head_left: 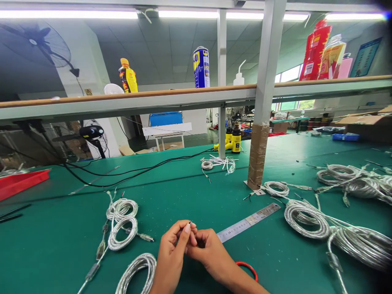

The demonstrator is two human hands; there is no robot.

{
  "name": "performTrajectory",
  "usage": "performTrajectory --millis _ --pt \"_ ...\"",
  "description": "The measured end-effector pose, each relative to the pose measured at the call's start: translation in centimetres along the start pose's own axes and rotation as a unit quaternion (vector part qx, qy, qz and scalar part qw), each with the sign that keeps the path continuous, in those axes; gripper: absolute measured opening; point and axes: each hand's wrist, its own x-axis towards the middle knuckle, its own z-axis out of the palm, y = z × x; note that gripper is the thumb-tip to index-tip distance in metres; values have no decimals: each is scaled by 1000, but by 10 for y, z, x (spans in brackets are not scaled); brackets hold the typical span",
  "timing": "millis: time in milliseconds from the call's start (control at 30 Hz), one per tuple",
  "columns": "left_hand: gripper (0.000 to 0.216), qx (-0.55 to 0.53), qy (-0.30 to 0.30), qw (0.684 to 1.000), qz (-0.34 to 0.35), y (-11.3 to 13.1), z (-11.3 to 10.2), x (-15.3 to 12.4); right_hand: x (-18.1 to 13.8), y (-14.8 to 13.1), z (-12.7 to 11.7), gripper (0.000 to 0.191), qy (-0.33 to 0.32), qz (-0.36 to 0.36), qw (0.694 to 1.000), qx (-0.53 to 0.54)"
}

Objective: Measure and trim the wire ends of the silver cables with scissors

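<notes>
Both my hands meet low in the middle of the green bench. My left hand (173, 250) pinches a tiny dark part (190, 223) between thumb and fingertips. My right hand (208, 250) is curled closed against it, fingers touching the left fingertips; what it holds is hidden. A steel ruler (248, 222) lies just right of the hands. Coiled silver cables (122, 222) lie to the left, one coil (136, 270) right by my left wrist. A red ring (248, 268) shows beside my right forearm.
More silver cable coils (309, 218) are piled on the right. A taped metal post (259, 157) stands behind the ruler. Black cords (128, 173) cross the bench. A red tray (21, 182) sits far left; a yellow tool (233, 141) at the back.
</notes>
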Motion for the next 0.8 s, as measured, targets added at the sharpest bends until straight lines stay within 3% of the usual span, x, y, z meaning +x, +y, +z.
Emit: performTrajectory --millis 233,400,533,633,733,800 --pt "17 -7 19 1000 18 3 1 -2 0 0 2 33 -7 0 1000 -20" --pt "21 -36 17 999 -27 -1 0 -1 -1 1 0 39 0 -15 999 -52" --pt "21 -82 17 995 -46 -1 -3 1 -4 4 -7 18 -53 -7 991 -120" --pt "21 -95 21 994 -49 -1 -6 2 -4 1 -18 12 -49 28 965 -257" --pt "23 -77 -3 996 -52 -1 -7 3 -2 -14 -33 12 -25 42 919 -392" --pt "25 -58 -16 997 -51 -1 -6 3 -3 -31 -43 10 -44 54 888 -455"
